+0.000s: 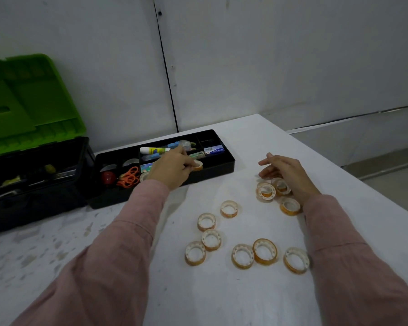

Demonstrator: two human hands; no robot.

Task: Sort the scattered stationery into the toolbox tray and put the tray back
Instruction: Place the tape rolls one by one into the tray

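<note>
A black toolbox tray (224, 164) lies on the white table, with orange scissors (128, 177), a glue bottle (154, 150), a red ball (108, 177) and small boxes in its compartments. My left hand (171, 169) reaches over the tray's front and pinches a small tape roll (197, 165) just above a front compartment. My right hand (285, 174) hovers with relaxed fingers over a cluster of tape rolls (266, 191), holding nothing. Several more amber tape rolls (265, 251) lie scattered on the table nearer me.
An open toolbox (33, 182) with a raised green lid (28, 100) stands left of the tray, tools inside. A white wall runs behind. The table's right edge (353, 175) slants away, with floor beyond.
</note>
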